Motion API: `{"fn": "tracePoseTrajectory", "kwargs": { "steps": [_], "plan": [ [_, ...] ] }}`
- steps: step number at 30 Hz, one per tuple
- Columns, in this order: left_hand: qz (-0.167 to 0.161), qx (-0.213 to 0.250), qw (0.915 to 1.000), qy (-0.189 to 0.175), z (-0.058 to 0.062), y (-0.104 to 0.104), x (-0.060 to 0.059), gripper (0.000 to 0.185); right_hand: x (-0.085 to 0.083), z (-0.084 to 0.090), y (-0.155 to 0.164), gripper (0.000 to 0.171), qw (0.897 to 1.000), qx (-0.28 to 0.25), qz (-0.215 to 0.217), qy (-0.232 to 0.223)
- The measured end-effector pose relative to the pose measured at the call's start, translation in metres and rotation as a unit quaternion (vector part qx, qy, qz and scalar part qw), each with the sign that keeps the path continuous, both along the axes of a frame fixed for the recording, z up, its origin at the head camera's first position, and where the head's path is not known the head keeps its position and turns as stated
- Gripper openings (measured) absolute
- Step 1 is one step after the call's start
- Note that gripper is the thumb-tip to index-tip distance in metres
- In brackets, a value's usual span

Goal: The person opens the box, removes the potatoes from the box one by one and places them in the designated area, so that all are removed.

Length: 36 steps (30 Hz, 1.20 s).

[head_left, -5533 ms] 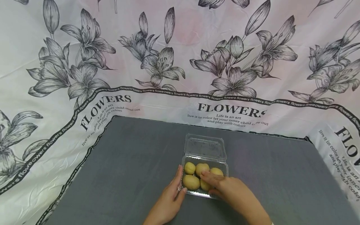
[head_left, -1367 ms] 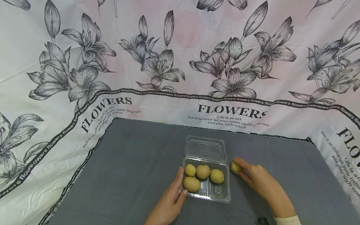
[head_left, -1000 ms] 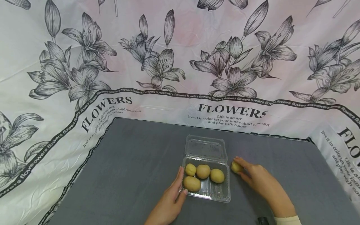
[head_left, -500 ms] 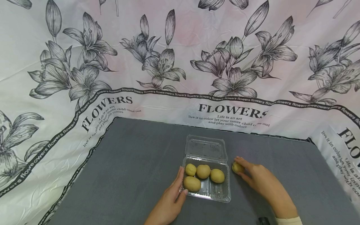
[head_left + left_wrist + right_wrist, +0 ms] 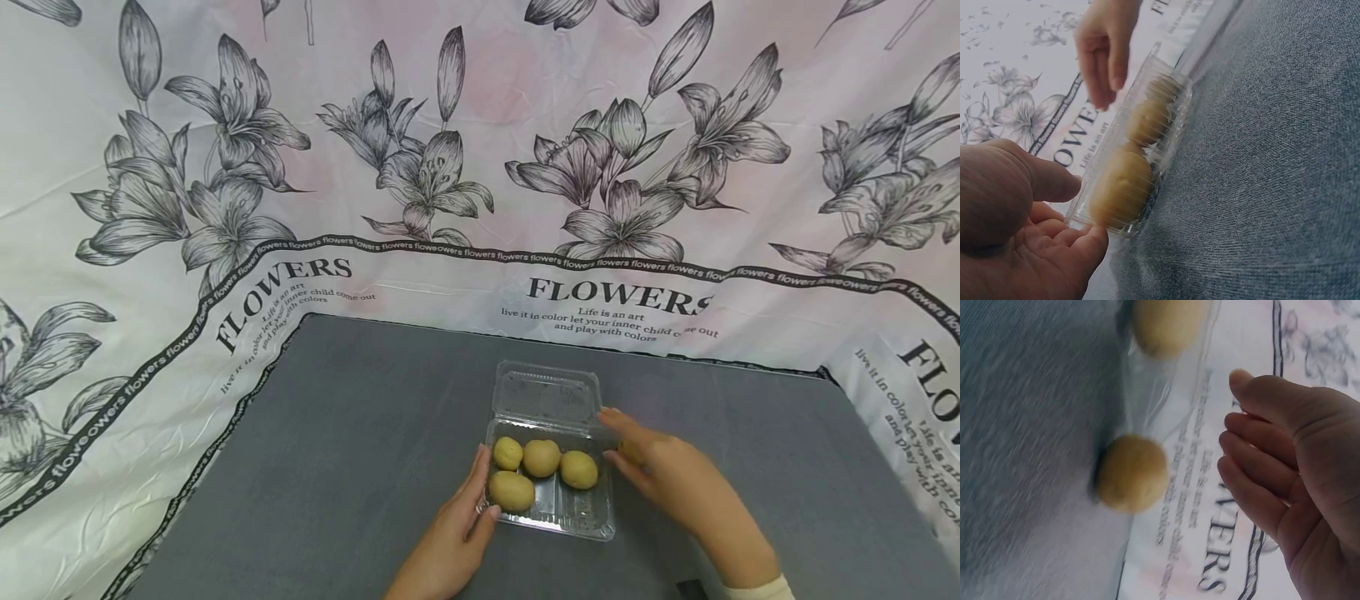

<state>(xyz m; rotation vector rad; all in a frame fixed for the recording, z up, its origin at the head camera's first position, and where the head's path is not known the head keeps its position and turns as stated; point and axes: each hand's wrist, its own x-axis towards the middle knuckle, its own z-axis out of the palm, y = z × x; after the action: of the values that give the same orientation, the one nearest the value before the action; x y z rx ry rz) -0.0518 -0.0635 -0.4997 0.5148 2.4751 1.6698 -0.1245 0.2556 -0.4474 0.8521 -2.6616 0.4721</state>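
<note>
A clear plastic clamshell box (image 5: 551, 521) lies on the grey cloth with its lid (image 5: 547, 398) folded back. It holds several small yellow potatoes (image 5: 542, 457). My left hand (image 5: 480, 483) rests against the box's near-left corner, fingers straight along the side wall and thumb at the front rim (image 5: 1085, 219). My right hand (image 5: 618, 437) hovers open over the box's right rim and holds nothing. One loose potato (image 5: 1132, 474) sits on the cloth just outside the right wall, apart from the right hand's fingers (image 5: 1260, 450); the head view mostly hides it behind that hand.
The grey cloth (image 5: 360, 433) covers the table around the box. A white flower-printed sheet (image 5: 450, 167) rises behind it and along both sides. A small dark object (image 5: 686, 587) shows at the bottom edge near my right wrist.
My right hand has let go of the loose potato on the cloth and moved left, over the box's right rim. The left hand and the box have stayed put.
</note>
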Motion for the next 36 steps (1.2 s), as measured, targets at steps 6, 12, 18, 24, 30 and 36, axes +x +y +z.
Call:
{"fn": "tracePoseTrajectory", "kwargs": {
  "steps": [6, 12, 18, 24, 30, 36],
  "plan": [
    [0.001, 0.002, 0.9999, 0.01, -0.001, 0.0, 0.0, 0.069, -0.001, 0.005, -0.023, 0.063, 0.999, 0.002, 0.046, 0.029],
    [0.001, -0.003, 1.0, 0.008, -0.001, -0.002, -0.001, 0.07, -0.001, 0.008, -0.051, 0.058, 0.994, 0.003, 0.102, 0.03],
    [-0.013, 0.006, 0.9997, -0.021, 0.0, -0.002, -0.002, 0.07, -0.001, 0.005, -0.075, 0.029, 0.992, 0.016, 0.122, -0.008],
    [-0.02, 0.01, 0.9992, -0.034, 0.002, -0.002, -0.003, 0.072, -0.003, -0.005, -0.092, 0.046, 0.992, 0.039, 0.116, -0.025],
    [-0.029, 0.015, 0.9982, -0.051, 0.001, -0.002, -0.003, 0.073, -0.005, -0.015, -0.101, 0.047, 0.992, 0.049, 0.111, -0.036],
    [-0.024, 0.008, 0.9989, -0.04, 0.0, -0.002, -0.004, 0.073, -0.007, -0.016, -0.107, 0.048, 0.991, 0.069, 0.105, -0.047]
  ]
}}
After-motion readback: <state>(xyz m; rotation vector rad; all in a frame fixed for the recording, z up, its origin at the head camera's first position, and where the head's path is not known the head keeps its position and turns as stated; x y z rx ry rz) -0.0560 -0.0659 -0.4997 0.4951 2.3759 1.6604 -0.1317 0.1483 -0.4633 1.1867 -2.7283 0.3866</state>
